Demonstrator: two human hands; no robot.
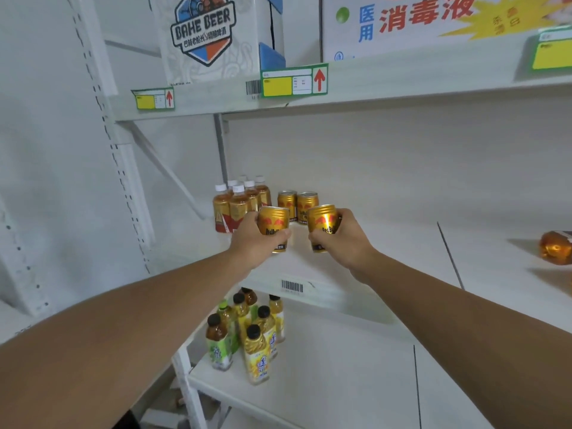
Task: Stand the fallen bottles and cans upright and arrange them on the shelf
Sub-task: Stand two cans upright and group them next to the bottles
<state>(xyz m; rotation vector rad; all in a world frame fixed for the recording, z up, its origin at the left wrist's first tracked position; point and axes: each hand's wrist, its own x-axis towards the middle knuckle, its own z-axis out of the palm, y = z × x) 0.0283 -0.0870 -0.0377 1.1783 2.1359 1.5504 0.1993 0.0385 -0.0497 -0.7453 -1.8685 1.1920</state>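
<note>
**white shelving, two cans in hand: placement hazards**

white laminate middle shelf (pixel 387 243) carries the work area. left hand (pixel 252 239) is wrapped around one gold can (pixel 274 226); right hand (pixel 343 239) is wrapped around a second gold can (pixel 322 226). both cans are held roughly upright, slightly tilted, above the shelf's front part, just in front of two standing gold cans (pixel 297 204).

hazards, as judged:
- held cans are near the standing pair; a forward push could knock that pair over.
- white-capped tea bottles (pixel 238 202) stand just left of the left hand; the knuckles could clip them.
- setting a can down tilted could let it tip and roll toward the front edge.

materials and shapes:
- cans: short metal cylinders, glossy, ridged shoulder, smooth printed wall; likely slippery.
- tea bottles: clear plastic, amber contents, tall and narrow, easily toppled.
- fallen amber bottle (pixel 555 247) lies on its side far right, well apart; not yet stood up.
- lower shelf holds dark-capped bottles (pixel 257 348), upright.
- upper shelf holds a beer carton (pixel 202 35).
</note>
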